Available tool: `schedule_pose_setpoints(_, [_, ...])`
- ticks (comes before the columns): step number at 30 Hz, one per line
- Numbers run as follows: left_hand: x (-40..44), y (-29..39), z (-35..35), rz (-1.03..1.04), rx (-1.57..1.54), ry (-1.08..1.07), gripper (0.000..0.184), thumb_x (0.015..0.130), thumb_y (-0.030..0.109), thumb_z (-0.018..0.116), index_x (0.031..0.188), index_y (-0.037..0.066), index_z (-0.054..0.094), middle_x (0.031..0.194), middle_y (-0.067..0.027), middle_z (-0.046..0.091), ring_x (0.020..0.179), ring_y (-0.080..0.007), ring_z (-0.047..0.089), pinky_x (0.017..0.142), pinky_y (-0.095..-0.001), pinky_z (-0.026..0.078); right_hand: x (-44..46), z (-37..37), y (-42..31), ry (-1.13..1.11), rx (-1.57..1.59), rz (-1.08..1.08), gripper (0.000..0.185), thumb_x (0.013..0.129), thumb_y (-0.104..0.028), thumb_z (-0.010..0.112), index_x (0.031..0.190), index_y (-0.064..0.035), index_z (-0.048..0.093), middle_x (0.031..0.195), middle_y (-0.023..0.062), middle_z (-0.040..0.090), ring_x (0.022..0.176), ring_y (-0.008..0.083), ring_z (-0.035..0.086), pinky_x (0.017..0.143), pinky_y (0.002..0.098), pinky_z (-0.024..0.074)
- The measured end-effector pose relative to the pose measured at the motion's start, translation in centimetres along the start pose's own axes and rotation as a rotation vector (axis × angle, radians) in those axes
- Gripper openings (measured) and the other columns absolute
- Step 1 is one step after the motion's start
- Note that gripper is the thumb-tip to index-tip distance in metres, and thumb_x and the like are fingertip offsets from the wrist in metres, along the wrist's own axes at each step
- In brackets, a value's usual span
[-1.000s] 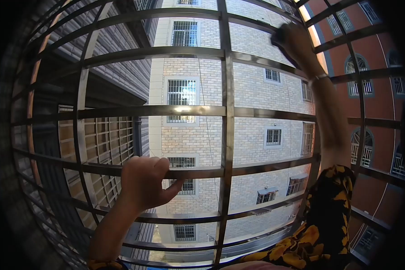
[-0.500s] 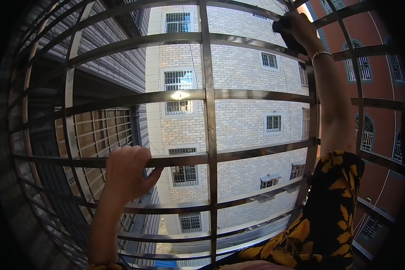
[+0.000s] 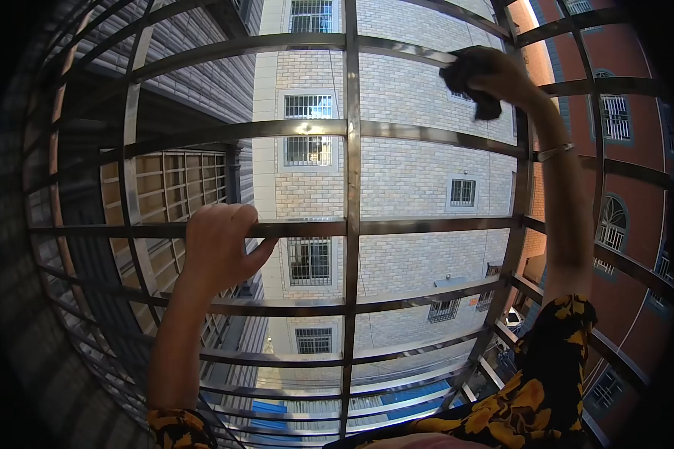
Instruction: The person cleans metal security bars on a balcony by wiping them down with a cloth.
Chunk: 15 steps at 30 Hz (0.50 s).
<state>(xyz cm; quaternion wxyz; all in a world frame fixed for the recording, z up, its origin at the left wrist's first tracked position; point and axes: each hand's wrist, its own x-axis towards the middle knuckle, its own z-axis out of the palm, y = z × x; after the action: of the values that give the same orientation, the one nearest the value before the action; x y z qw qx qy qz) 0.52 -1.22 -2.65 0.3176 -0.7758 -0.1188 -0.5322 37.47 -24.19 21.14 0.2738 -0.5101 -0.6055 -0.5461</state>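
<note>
My left hand (image 3: 221, 247) is wrapped round a horizontal metal bar (image 3: 299, 228) of the window grille, left of the central upright bar (image 3: 351, 179). Higher up on the right, my right hand (image 3: 502, 76) grips a dark cloth (image 3: 473, 78). The cloth lies against a horizontal bar near the right upright, and one end of it hangs down. A thin bracelet (image 3: 555, 152) circles my right wrist. Both arms come out of black sleeves with a yellow pattern (image 3: 558, 352).
Metal bars surround me on the left, front and right. Beyond them stand a pale brick building (image 3: 419, 179) with barred windows, a grey ribbed wall (image 3: 195, 82) on the left and a red building (image 3: 636, 202) on the right. Blue roofing (image 3: 419, 399) shows far below.
The view has shifted down and to the right. My right hand has moved down off the upper bar area with the cloth, which now shows more fully. My left hand keeps its hold on the bar.
</note>
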Motion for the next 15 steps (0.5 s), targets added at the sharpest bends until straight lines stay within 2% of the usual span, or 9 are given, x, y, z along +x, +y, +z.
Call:
schedule_pose_setpoints(2, [0.0, 0.1, 0.0, -0.025, -0.024, -0.02, 0.032, 0.07, 0.026, 0.078, 0.075, 0.011, 0.05, 0.062, -0.0055, 0.049, 0.059, -0.027, 0.053, 0.056, -0.0413, 0.038, 1.7, 3.0, -5.1, 0.044, -0.382, -0.045, 0.032, 0.079, -0.009, 0.065, 0.111, -0.0051, 0.063, 0.092, 0.0179, 0.069, 0.085, 0.0335, 0.067, 0.079, 0.0406, 0.0543])
schedule_pose_setpoints(5, [-0.1, -0.3, 0.2, -0.045, -0.078, -0.027, 0.029, 0.07, 0.026, 0.077, 0.077, 0.012, 0.052, 0.065, -0.0053, 0.055, 0.065, -0.0274, 0.059, 0.06, -0.0427, 0.042, 4.5, 4.3, -11.5, 0.04, -0.066, -0.011, 0.03, 0.078, -0.011, 0.067, 0.107, -0.0048, 0.063, 0.089, 0.0177, 0.068, 0.083, 0.0356, 0.066, 0.076, 0.0439, 0.0528])
schedule_pose_setpoints(6, [-0.1, -0.2, 0.1, -0.056, -0.104, -0.039, 0.029, 0.071, 0.028, 0.076, 0.076, 0.011, 0.053, 0.066, -0.0063, 0.056, 0.067, -0.0294, 0.059, 0.061, -0.0444, 0.043, 5.6, 5.9, -11.3, 0.178, -0.216, -0.243, 0.028, 0.078, -0.011, 0.067, 0.104, -0.0042, 0.062, 0.086, 0.0175, 0.067, 0.082, 0.0364, 0.064, 0.074, 0.0455, 0.0512])
schedule_pose_setpoints(7, [-0.2, 0.0, -0.3, -0.049, -0.063, -0.03, 0.029, 0.072, 0.031, 0.075, 0.075, 0.01, 0.054, 0.067, -0.0078, 0.057, 0.07, -0.0314, 0.06, 0.063, -0.0454, 0.044, 6.2, 7.5, -13.2, 0.274, -0.309, -0.209, 0.019, 0.077, -0.014, 0.07, 0.093, -0.0072, 0.062, 0.084, 0.0135, 0.068, 0.086, 0.0345, 0.065, 0.075, 0.0446, 0.0521])
schedule_pose_setpoints(11, [-0.4, -0.2, -0.4, -0.064, -0.026, -0.055, 0.031, 0.076, 0.036, 0.071, 0.078, 0.009, 0.056, 0.07, -0.009, 0.058, 0.072, -0.0307, 0.06, 0.067, -0.0458, 0.044, 3.7, 7.4, -10.7, 0.371, 0.199, -0.364, 0.043, 0.08, 0.003, 0.061, 0.122, -0.006, 0.058, 0.116, 0.0142, 0.062, 0.111, 0.0299, 0.06, 0.092, 0.0359, 0.0495])
schedule_pose_setpoints(12, [-0.6, -0.1, -0.1, -0.056, -0.004, -0.02, 0.033, 0.076, 0.038, 0.07, 0.08, 0.009, 0.056, 0.069, -0.0091, 0.057, 0.07, -0.031, 0.06, 0.066, -0.0465, 0.044, 2.4, 7.2, -9.9, 0.355, 0.246, -0.375, 0.041, 0.086, 0.004, 0.055, 0.127, -0.0055, 0.056, 0.122, 0.0108, 0.06, 0.115, 0.0245, 0.058, 0.096, 0.0321, 0.0474])
schedule_pose_setpoints(13, [-0.6, -0.3, 0.0, -0.062, 0.002, -0.077, 0.036, 0.077, 0.041, 0.069, 0.078, 0.008, 0.056, 0.069, -0.0095, 0.057, 0.07, -0.0317, 0.06, 0.065, -0.046, 0.043, 0.3, 7.3, -11.4, 0.473, 0.347, -0.172, 0.029, 0.092, -0.003, 0.056, 0.121, -0.0004, 0.057, 0.116, 0.0148, 0.061, 0.108, 0.0242, 0.06, 0.094, 0.033, 0.0451])
schedule_pose_setpoints(14, [-0.7, -0.4, 0.2, -0.064, -0.02, -0.044, 0.041, 0.075, 0.046, 0.069, 0.074, 0.007, 0.057, 0.067, -0.01, 0.057, 0.069, -0.0326, 0.059, 0.063, -0.0458, 0.043, -0.3, 10.2, -4.7, 0.152, 0.537, -0.12, 0.035, 0.096, -0.009, 0.054, 0.127, 0.0049, 0.052, 0.131, 0.0163, 0.055, 0.124, 0.0232, 0.051, 0.105, 0.0319, 0.0376])
schedule_pose_setpoints(15, [-0.8, -0.2, 0.3, -0.065, -0.013, 0.002, 0.045, 0.073, 0.051, 0.069, 0.069, 0.007, 0.058, 0.065, -0.0107, 0.058, 0.066, -0.0332, 0.06, 0.062, -0.0461, 0.043, -1.3, 9.2, -8.0, 0.117, 0.604, -0.135, 0.035, 0.096, -0.009, 0.054, 0.127, 0.0049, 0.052, 0.131, 0.0163, 0.055, 0.124, 0.0232, 0.051, 0.105, 0.0319, 0.0376])
